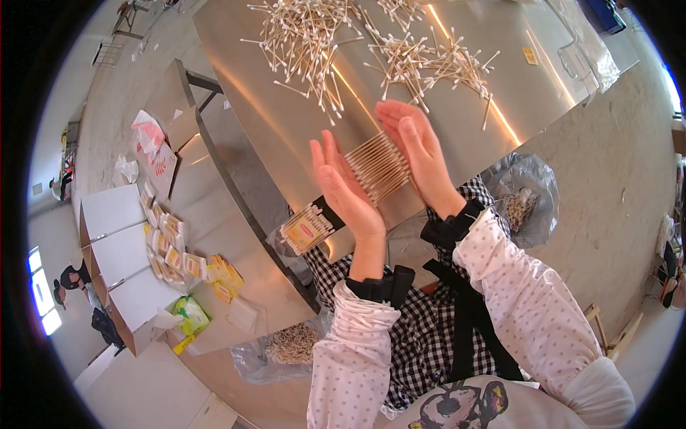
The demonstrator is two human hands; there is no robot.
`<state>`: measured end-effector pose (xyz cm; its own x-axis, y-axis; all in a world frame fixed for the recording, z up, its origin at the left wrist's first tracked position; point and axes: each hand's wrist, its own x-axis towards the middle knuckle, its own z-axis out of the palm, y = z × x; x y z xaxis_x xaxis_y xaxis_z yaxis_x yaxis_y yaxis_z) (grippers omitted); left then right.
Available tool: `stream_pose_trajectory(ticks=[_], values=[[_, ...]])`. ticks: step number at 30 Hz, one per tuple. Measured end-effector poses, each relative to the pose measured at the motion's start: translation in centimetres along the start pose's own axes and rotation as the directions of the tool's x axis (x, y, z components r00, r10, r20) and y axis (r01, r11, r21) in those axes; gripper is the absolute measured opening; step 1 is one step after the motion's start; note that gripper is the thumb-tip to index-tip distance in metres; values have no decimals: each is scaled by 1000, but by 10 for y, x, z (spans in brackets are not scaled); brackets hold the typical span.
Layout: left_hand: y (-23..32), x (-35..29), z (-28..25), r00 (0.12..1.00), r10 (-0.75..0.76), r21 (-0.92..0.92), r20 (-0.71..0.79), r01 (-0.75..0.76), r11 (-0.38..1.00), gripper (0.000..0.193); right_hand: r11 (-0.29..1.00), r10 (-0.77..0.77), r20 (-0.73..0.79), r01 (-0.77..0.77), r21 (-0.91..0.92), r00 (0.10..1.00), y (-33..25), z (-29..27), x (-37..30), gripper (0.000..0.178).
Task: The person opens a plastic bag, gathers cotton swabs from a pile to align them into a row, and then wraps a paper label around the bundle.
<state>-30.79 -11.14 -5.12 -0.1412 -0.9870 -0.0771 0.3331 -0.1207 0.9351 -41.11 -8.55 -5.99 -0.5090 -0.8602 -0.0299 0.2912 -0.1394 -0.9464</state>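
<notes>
A neat layer of cotton swabs (377, 168) lies at the near part of the metal table, between my two palms. My left hand (348, 189) is on its left side, fingers stretched out and the palm turned toward the swabs. On the opposite side my right hand (420, 146) is flat too, its straight fingers pointing away from me. Both hands touch or nearly touch the layer's ends; the exact contact is hidden. Beside my left wrist, a clear pack of cotton swabs (307, 227) with a yellow and red label sits at the table's near edge.
Loose cotton swabs (304, 50) are heaped on the metal table (264, 136), with a smaller pile (429, 61) to the right. Filled packs (168, 239) stand by a cardboard box (136, 264) on a lower left table. Plastic bags of swabs (293, 344), (525, 204) flank my lap.
</notes>
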Motion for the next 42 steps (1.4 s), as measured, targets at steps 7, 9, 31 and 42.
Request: stream_pose_trajectory(ticks=[7,9,31,42], values=[[6,-12,-2,1000,-12,-20,-8,11,1000,72,990,42,-31,-38,136,999,-5,-10,-12,53],[13,-17,-9,999,26,97,-30,-23,995,71,990,37,-37,-32,136,999,-7,-13,-14,52],[13,-54,-36,973,78,769,217,-220,601,13,421,-143,407,427,-800,902,-28,-38,-41,16],[19,-50,-32,957,113,825,267,-287,487,9,299,-97,440,447,-843,893,-36,-30,-33,12]])
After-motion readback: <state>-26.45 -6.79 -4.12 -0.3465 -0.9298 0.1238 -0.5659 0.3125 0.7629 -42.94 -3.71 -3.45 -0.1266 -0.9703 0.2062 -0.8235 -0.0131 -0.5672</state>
